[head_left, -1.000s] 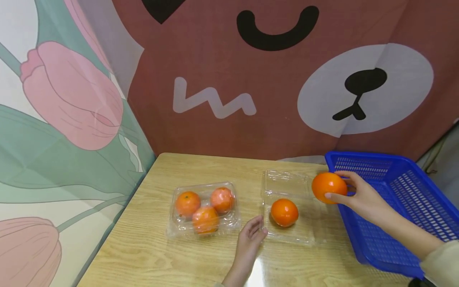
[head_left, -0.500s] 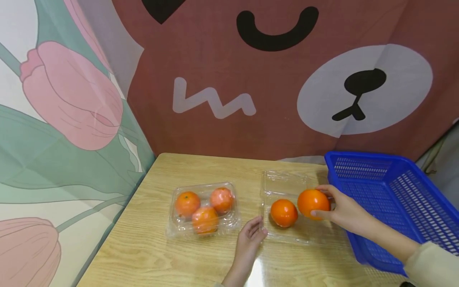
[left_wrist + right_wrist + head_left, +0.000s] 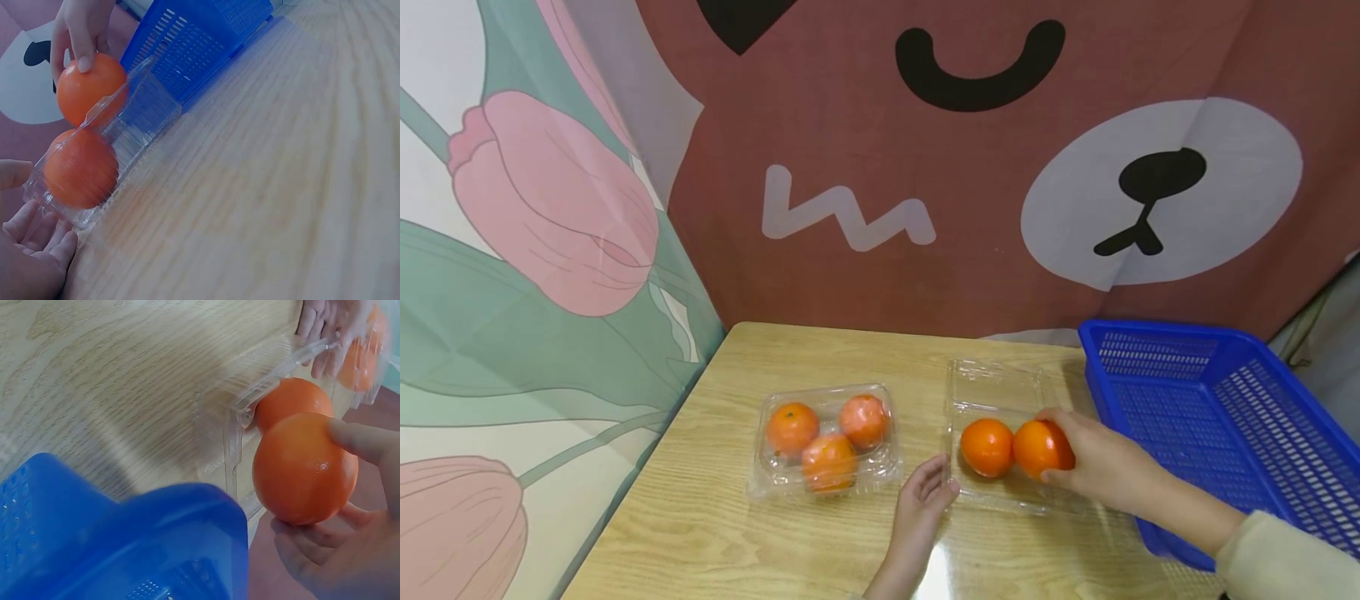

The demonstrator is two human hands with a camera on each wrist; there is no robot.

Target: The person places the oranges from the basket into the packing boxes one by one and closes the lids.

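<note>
My right hand [image 3: 1105, 462] grips an orange [image 3: 1041, 448] between thumb and fingers, over the right part of an open clear plastic clamshell box [image 3: 1000, 498]. Beside it in the box sits another orange [image 3: 987, 447], and the two overlap in the right wrist view. The held orange [image 3: 94, 87] is partly behind the box's clear wall in the left wrist view. My left hand [image 3: 919, 508] rests at the box's left edge with its fingers loose, holding nothing; its fingers [image 3: 50, 234] lie right by the box's corner.
A closed clear box [image 3: 767, 482] with 3 oranges stands to the left on the wooden table [image 3: 760, 550]. On the right is a blue plastic basket [image 3: 1180, 333] with slotted walls, close beside the right forearm. A printed cloth [image 3: 865, 292] hangs behind the table.
My right hand has carried its orange left and down from the basket's edge into the open box, beside the other orange, which has shifted slightly left. My left hand has stayed put.
</note>
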